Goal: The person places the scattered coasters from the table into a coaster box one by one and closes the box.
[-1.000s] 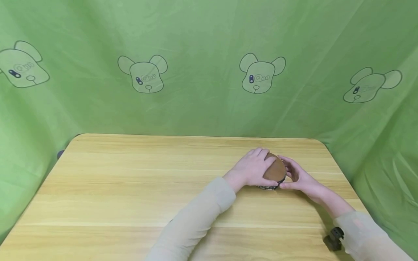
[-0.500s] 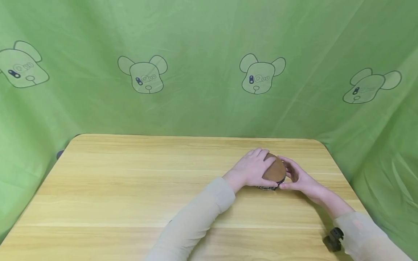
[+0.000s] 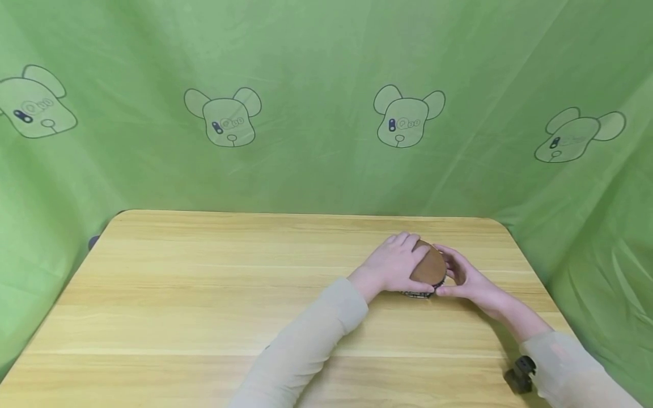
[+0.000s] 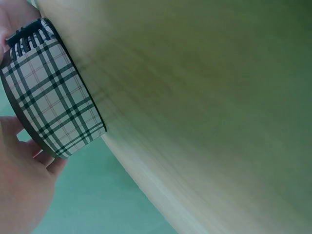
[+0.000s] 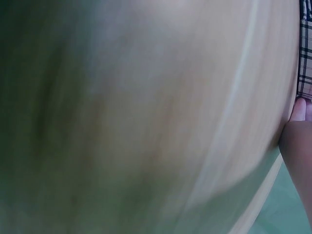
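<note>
A round, short box [image 3: 431, 268] with a flat brown top stands toward the right of the table. Its side [image 4: 56, 95] is white and dark plaid in the left wrist view, with a ribbed dark-and-white section [image 4: 30, 43] at one end. My left hand [image 3: 394, 264] lies over the left part of the top and grips the edge, thumb toward me. On the opposite side, my right hand [image 3: 470, 281] curves its fingers and thumb about the rim. A strip of plaid [image 5: 306, 58] shows beside the right hand [image 5: 298, 134] in the right wrist view. The underside is hidden.
The light wooden table [image 3: 214, 294] reaches back to a green curtain [image 3: 316, 170] printed with mouse-head figures. A small black device [image 3: 520, 374] sits by the right sleeve [image 3: 566, 362]. The table's rounded right corner lies beyond the right hand.
</note>
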`<action>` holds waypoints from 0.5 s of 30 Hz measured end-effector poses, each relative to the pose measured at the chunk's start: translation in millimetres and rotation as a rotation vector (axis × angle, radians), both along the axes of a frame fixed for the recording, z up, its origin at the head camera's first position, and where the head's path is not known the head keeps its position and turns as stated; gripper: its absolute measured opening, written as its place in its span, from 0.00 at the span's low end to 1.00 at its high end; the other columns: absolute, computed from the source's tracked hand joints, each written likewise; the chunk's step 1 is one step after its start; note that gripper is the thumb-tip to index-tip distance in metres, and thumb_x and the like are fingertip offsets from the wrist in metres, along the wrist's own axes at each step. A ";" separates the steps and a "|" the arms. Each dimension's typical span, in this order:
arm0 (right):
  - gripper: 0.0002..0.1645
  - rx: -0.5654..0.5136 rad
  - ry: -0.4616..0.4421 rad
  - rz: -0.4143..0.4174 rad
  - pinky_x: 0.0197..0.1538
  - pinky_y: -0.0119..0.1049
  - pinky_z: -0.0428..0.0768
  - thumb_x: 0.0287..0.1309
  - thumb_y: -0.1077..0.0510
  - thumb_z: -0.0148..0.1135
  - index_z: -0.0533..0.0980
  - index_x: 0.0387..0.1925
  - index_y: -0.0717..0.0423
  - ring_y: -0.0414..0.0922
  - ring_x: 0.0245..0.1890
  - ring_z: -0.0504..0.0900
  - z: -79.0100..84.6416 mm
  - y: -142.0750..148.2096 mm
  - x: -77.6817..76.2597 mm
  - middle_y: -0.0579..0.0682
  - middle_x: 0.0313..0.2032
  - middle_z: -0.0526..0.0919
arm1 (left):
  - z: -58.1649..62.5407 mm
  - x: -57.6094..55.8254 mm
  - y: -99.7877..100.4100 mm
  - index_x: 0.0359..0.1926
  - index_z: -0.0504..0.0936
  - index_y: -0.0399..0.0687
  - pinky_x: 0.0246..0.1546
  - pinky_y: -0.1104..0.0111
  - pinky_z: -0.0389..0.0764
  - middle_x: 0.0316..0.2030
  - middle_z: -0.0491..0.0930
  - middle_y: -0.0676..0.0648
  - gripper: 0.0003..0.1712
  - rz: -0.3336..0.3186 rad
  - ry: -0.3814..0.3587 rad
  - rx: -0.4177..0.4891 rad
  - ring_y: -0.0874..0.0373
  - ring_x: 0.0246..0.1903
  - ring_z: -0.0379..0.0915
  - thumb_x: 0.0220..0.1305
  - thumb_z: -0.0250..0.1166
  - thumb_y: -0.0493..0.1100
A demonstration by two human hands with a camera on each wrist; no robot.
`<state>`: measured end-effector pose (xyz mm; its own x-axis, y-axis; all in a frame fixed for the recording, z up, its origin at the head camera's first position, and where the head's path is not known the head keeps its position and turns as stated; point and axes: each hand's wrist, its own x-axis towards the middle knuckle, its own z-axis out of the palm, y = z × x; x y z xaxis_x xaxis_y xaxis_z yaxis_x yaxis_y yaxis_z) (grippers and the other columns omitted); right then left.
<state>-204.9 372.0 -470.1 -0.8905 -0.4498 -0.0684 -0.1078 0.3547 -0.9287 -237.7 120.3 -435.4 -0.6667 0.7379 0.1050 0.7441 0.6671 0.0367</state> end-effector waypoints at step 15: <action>0.58 -0.005 0.004 0.002 0.61 0.17 0.72 0.63 0.71 0.69 0.45 0.84 0.60 0.26 0.61 0.73 -1.1 -2.3 -0.3 0.32 0.65 0.68 | 2.4 0.6 -17.7 0.82 0.62 0.57 0.83 0.61 0.61 0.79 0.61 0.46 0.55 -0.037 -0.029 0.032 0.53 0.79 0.57 0.64 0.60 0.80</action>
<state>-205.3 369.7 -471.2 -0.8900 -0.4518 -0.0622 -0.1125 0.3497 -0.9301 -237.0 102.6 -433.0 -0.6418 0.7589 0.1100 0.7668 0.6369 0.0800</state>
